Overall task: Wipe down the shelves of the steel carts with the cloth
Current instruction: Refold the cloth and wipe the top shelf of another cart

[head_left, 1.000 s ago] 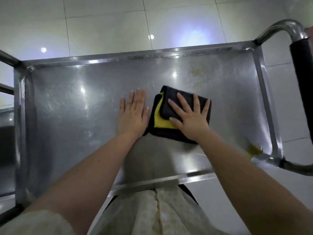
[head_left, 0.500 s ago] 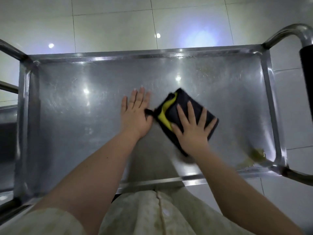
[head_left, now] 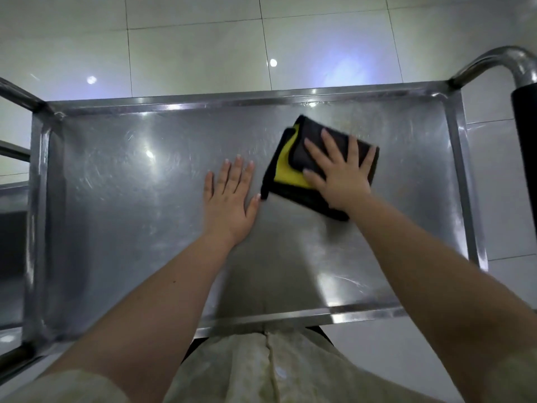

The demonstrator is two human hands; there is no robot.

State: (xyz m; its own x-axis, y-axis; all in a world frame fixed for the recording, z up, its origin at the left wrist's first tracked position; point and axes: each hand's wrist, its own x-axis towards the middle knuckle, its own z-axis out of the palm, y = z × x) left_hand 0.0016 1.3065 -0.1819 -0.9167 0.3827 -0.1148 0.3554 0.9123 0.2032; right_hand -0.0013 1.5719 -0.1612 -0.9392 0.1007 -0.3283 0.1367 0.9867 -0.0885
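Right hand (head_left: 340, 173) presses the cloth (head_left: 293, 173) flat-fingered on the shelf's (head_left: 130, 199) far right, left hand (head_left: 229, 199) flat beside it (bracing, probably). Mid-wipe; untouched left side likely next.

- The right hand (head_left: 340, 175) lies spread over the cloth (head_left: 313, 141), so the middle and near right part of the cloth are hidden under palm and fingers.
- The cloth's near edge is smeared by blur where it meets the shelf (head_left: 130, 184).
- The right forearm (head_left: 421, 257) covers the shelf's near right corner; the left forearm (head_left: 162, 292) covers part of its near rim.
- The cart handle (head_left: 524, 135) runs out at the right edge.
- Steel rails (head_left: 17, 94) are cut off at the left edge; what they belong to cannot be told.
- The pale garment (head_left: 261, 370) is cut by the bottom edge.
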